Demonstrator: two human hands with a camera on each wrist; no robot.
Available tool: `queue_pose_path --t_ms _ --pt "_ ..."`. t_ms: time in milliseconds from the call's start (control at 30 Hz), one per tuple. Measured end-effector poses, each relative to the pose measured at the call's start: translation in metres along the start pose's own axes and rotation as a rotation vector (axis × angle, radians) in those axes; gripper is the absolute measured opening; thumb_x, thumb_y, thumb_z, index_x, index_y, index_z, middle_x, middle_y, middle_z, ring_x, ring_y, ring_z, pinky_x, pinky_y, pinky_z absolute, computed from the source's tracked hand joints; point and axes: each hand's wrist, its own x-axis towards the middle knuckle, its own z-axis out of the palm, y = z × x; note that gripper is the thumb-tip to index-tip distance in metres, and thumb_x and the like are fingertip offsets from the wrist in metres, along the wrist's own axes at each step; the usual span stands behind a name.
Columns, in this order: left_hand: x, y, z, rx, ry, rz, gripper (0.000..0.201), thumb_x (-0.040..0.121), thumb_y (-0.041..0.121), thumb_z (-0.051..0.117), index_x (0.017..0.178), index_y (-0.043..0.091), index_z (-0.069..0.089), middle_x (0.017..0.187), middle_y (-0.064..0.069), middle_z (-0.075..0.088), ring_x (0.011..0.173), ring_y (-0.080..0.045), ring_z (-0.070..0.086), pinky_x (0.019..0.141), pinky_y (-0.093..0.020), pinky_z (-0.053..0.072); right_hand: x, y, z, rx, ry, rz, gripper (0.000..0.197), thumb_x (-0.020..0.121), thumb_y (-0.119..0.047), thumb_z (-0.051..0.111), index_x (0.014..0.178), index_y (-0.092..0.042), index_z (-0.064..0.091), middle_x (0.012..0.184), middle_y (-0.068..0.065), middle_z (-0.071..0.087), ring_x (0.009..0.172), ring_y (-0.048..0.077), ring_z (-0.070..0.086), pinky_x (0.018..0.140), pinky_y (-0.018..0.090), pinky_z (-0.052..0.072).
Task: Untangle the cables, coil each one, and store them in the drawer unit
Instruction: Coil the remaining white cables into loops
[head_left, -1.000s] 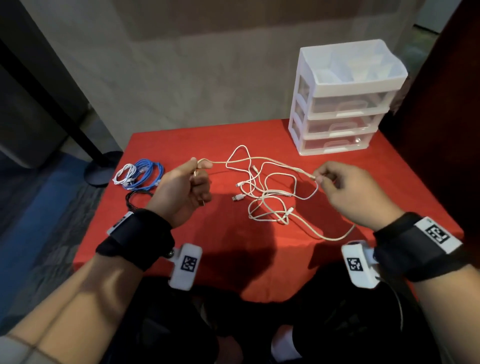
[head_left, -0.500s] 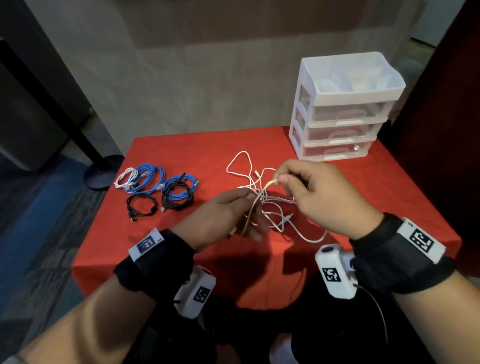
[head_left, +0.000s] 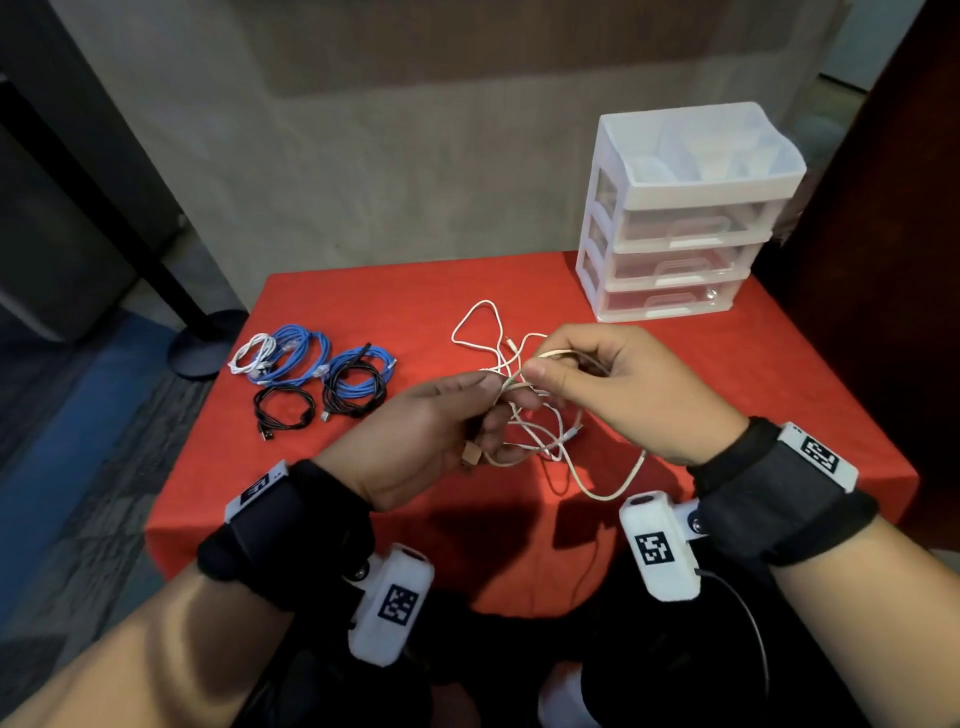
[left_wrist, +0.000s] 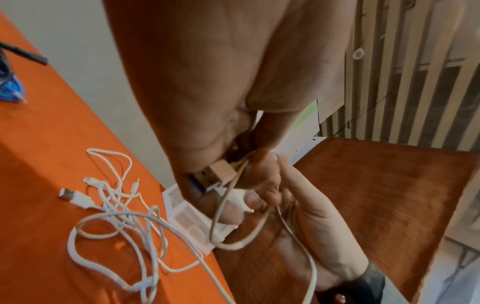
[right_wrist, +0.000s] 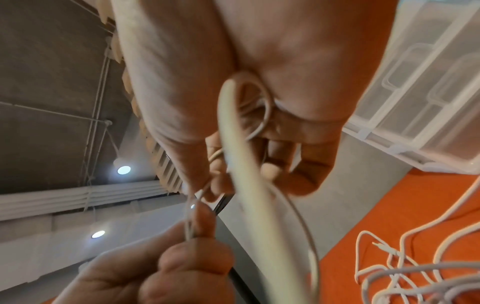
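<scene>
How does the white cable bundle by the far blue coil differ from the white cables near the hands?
The small white coiled cable is wound into a neat loop; the loose white cable tangle sprawls in crossing strands. The coil lies untouched at the red table's left; the tangle sits by the left hand and right hand. Both are white.

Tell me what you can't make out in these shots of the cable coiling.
- Drawer unit, head view: what the drawers hold is unclear through the frosted fronts.
- White cable tangle, head view: both hands cover its middle, so the cable count is unclear.
- Cable in the right hand, right wrist view: motion blur smears it.
- Blue cable coil, left wrist view: cut off by the left edge.
</scene>
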Motion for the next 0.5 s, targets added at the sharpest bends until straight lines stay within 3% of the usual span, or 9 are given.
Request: queue_pose_path --t_ms 100,167,233,333,433,500 --pt "-0.001 -0.001 -0.003 0.188 0.076 -0.013 0.029 0.106 0.018 0.047 0.118 0.003 0.068 0.093 -0.015 0.062 0.081 -0.021 0.059 0.076 -0.029 0.054 0.001 0.005 0.003 0.012 0.053 0.024 0.015 0.095 -0.025 0.073 0.086 -0.013 0.074 0.071 0.025 0.05 0.069 0.021 0.044 0.07 0.037 0.037" --pt "-0.002 -0.001 -0.004 0.24 0.074 -0.05 0.028 0.107 0.013 0.045 0.121 0.003 0.067 0.111 -0.021 0.07 0.095 -0.026 0.067 0.081 -0.032 0.06 0.001 0.009 0.005 -0.038 0.09 0.013 0.014 0.094 -0.026 0.073 0.084 -0.017 0.073 0.067 0.016 0.046 0.065 0.016 0.041 0.066 0.035 0.036" --pt "-0.004 0.0 -0.005 0.161 0.041 -0.104 0.029 0.106 0.01 0.046 0.126 0.003 0.065 0.124 -0.019 0.069 0.111 -0.026 0.068 0.079 -0.032 0.06 0.002 0.011 0.007 -0.073 0.135 -0.002 0.015 0.094 -0.029 0.073 0.083 -0.019 0.072 0.066 0.012 0.052 0.063 0.012 0.044 0.064 0.036 0.038" --pt "-0.006 0.001 -0.005 -0.042 0.001 -0.148 0.033 0.1 0.012 0.053 0.13 0.004 0.065 0.133 -0.023 0.063 0.117 -0.032 0.061 0.077 -0.027 0.059 0.003 0.012 0.011 -0.081 0.2 -0.036 0.015 0.094 -0.029 0.073 0.083 -0.02 0.071 0.065 -0.005 0.054 0.063 0.009 0.047 0.063 0.035 0.04" --pt "-0.008 0.001 -0.004 -0.234 -0.027 -0.147 0.034 0.096 0.012 0.056 0.127 0.006 0.068 0.135 -0.021 0.063 0.128 -0.032 0.06 0.073 -0.021 0.059 0.005 0.01 0.014 -0.105 0.249 -0.086 0.012 0.094 -0.029 0.072 0.084 -0.022 0.07 0.074 0.008 0.06 0.067 0.021 0.053 0.064 0.041 0.045" --pt "-0.011 0.001 0.0 -0.374 -0.057 -0.128 0.032 0.09 0.013 0.067 0.121 0.008 0.072 0.129 -0.015 0.068 0.12 -0.026 0.066 0.066 -0.018 0.059 0.005 0.009 0.016 -0.091 0.274 -0.113 0.011 0.095 -0.026 0.072 0.085 -0.021 0.07 0.078 0.012 0.061 0.07 0.027 0.054 0.066 0.045 0.045"
